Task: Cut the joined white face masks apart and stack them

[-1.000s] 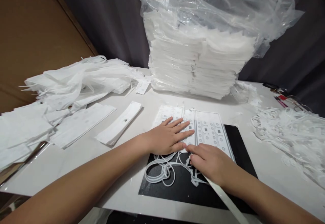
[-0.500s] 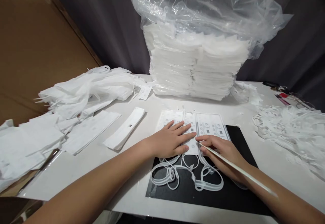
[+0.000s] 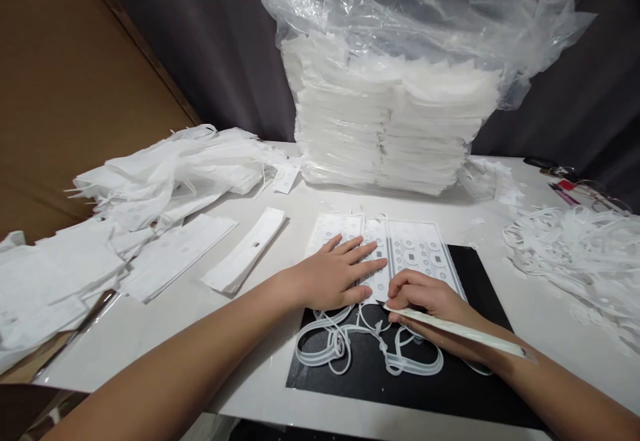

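Note:
My left hand [image 3: 333, 274] lies flat with spread fingers on a white printed sheet [image 3: 375, 228], pressing it against a black mat [image 3: 360, 378]. My right hand [image 3: 425, 301] is closed around a slim craft knife [image 3: 460, 330] with a pale handle. The knife's small dark tip touches down near the sheet's lower edge, just right of my left thumb. Circles and small dark squares are printed on the sheet. Below it, loops of thin white cut strips [image 3: 320, 360] lie curled on the mat. Part of the sheet is hidden under my left hand.
A plastic-wrapped stack of white sheets [image 3: 350, 128] stands at the back. A folded white piece [image 3: 247, 254] and heaps of white sheets [image 3: 180, 174] lie left. Tangled white strips [image 3: 575, 254] are piled right. A cardboard box [image 3: 75, 81] rises at far left.
My right hand has drawn the knife down and slightly left, from beside my left index finger to the sheet's lower edge. My left hand stays in place.

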Available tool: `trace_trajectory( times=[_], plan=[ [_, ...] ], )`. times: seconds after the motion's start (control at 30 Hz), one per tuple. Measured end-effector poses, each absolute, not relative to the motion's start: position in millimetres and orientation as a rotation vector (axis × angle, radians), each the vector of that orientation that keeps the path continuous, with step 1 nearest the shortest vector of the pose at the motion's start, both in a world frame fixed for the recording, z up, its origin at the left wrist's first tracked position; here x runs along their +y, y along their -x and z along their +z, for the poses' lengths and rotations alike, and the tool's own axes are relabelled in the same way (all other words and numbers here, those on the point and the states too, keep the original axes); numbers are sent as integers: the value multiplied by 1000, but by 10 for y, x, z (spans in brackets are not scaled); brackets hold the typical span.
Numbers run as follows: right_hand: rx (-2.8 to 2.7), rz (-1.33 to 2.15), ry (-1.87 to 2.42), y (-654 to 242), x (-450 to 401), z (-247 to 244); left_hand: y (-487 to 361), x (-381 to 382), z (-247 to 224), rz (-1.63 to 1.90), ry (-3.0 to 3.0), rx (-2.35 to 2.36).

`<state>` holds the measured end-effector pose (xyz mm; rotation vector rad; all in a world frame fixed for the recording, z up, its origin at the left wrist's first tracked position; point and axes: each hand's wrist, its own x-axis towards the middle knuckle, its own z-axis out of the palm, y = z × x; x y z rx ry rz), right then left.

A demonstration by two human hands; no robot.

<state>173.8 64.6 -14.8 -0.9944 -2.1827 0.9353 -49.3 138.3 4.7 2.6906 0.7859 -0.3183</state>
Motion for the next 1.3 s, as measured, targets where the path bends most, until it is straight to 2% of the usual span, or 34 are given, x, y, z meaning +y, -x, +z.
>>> trace_trajectory(
  times=[0.37,0.57,0.7,0.8,1.0,1.3],
  plan=[
    [-2492,364,831,-1731,647,-406,482,1381,86,-369,-2649,794],
    [-2601,-69,714,-1684,634,-332,488,1390,141,-426,-2611,761],
    [-2584,-213,678,-1645,608,-280,476,1391,143,-391,-2617,736],
    [-2600,-91,751,-1632,580,-286,461,1388,122,-359,-2634,728],
    [-2369,470,1054,-1649,549,-394,462,1355,62,-307,-2688,711],
    [-2151,692,1181,-1713,576,-487,392,1269,-52,211,-3127,537]
  ],
)
